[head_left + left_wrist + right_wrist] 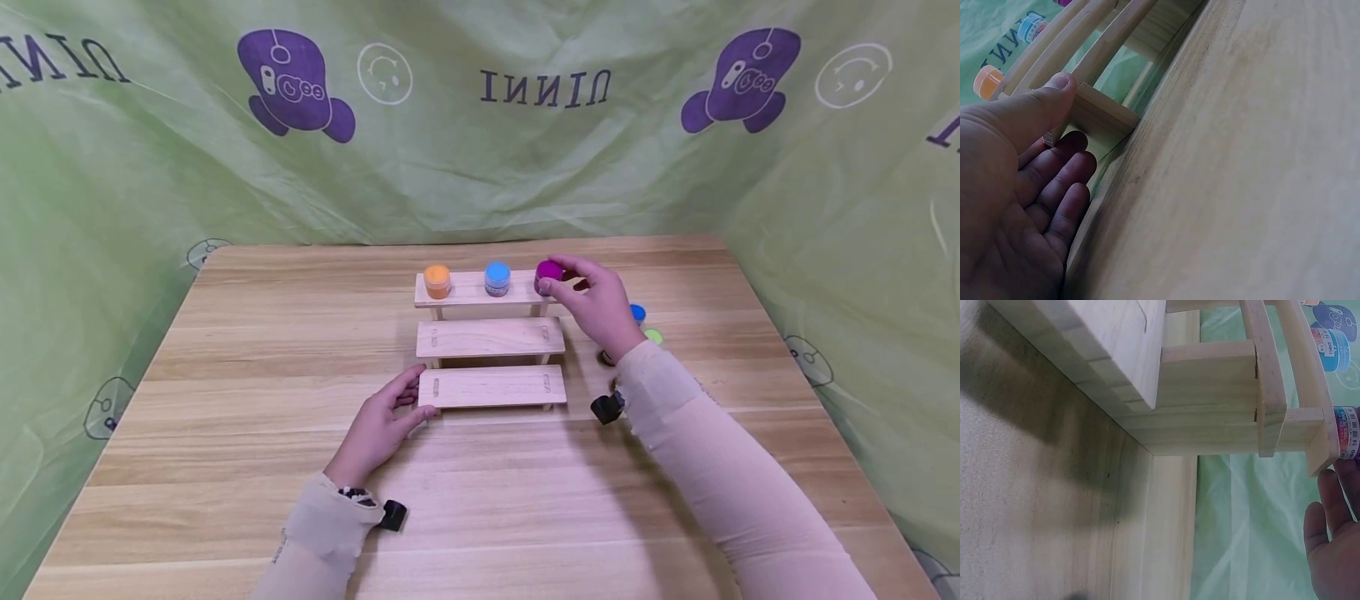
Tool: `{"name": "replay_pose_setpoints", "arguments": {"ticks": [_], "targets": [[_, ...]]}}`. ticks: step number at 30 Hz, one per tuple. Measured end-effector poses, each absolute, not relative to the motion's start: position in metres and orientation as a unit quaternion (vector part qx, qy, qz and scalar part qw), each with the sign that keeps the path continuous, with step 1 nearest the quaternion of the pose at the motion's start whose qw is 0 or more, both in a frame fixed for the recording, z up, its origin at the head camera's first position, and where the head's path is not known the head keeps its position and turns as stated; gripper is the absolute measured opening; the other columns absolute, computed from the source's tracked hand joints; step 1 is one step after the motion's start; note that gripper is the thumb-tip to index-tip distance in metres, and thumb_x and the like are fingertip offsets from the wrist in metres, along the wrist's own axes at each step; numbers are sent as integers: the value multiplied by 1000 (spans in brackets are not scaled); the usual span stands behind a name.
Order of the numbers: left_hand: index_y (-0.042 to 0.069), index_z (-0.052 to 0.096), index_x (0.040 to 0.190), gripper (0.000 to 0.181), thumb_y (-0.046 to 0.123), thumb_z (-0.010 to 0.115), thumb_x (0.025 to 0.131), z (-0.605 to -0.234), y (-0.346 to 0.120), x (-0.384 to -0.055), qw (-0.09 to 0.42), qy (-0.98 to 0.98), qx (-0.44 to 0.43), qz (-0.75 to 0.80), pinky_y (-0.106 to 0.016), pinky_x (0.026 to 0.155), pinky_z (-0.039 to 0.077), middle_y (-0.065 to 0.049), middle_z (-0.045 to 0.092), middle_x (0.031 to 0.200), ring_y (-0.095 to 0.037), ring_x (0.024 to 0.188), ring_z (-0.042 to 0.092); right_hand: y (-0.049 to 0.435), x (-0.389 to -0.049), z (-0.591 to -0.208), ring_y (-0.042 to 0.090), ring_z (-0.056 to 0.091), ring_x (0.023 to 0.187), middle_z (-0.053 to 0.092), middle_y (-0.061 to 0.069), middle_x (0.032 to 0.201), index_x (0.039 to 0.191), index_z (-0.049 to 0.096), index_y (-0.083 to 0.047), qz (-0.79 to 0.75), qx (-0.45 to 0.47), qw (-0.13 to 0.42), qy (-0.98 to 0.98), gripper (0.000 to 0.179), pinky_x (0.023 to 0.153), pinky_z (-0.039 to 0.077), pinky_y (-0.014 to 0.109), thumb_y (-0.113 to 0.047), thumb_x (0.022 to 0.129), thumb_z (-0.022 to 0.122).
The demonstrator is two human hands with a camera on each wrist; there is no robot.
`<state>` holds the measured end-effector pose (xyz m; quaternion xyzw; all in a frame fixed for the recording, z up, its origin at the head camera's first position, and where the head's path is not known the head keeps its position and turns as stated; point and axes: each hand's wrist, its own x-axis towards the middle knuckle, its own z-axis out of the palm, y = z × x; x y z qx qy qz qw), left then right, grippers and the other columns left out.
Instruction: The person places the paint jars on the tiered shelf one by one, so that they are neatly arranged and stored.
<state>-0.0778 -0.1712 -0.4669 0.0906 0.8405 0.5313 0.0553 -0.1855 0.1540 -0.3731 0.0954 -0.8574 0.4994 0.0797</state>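
Observation:
A three-tier wooden step rack [489, 337] stands on the table. On its top tier are an orange-lidded jar [437, 282] at the left, a light-blue-lidded jar [497, 279] in the middle and a purple jar [550, 272] at the right end. My right hand [606, 310] pinches the purple jar between thumb and fingers. In the right wrist view the label of this purple jar [1347, 432] shows at the tier's end. My left hand [378, 429] holds the left end of the lowest tier, its thumb [1060, 84] against the edge and the fingers curled beside it.
To the right of the rack, partly hidden by my right forearm, are a blue-lidded jar [637, 313], a green-lidded jar [654, 336] and a dark jar [606, 358]. A green printed cloth [480, 183] hangs behind the wooden table [300, 333].

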Motion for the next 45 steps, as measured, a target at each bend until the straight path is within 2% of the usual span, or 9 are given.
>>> {"name": "replay_pose_setpoints", "arguments": {"ticks": [11,24,29,36,45], "targets": [[7,48,149,70,17,79,87,-468,-172,-79,51,841,98,530,-44,100,51,-13,66,125,-28,113,63,154,-185,-374,21,57,112,67,9,121,138,62,-11,498,95,71,-859,54,92,49,39,-33,91,76],[7,48,149,70,16,79,87,-469,-171,-78,47,841,100,530,-44,99,51,-13,67,123,-28,112,64,163,-176,-382,16,61,116,69,3,125,137,63,-18,532,99,72,-838,52,90,51,32,-35,90,77],[6,47,149,70,15,79,87,-468,-171,-78,48,840,100,530,-44,100,51,-13,66,124,-28,113,63,166,-170,-383,21,61,119,68,3,129,137,63,-18,542,90,68,-833,51,95,51,33,-34,91,76],[5,47,149,70,15,79,88,-466,-171,-78,49,839,101,532,-44,100,51,-14,66,123,-28,113,63,173,-159,-383,19,59,119,64,-1,134,135,64,-16,566,50,52,-822,51,101,50,37,-37,90,77],[7,48,149,69,17,79,88,-469,-171,-80,48,843,97,527,-44,100,50,-13,66,124,-28,113,62,183,-154,-390,18,59,118,67,6,129,129,67,-7,584,62,81,-806,41,109,43,34,-24,93,75]]}}
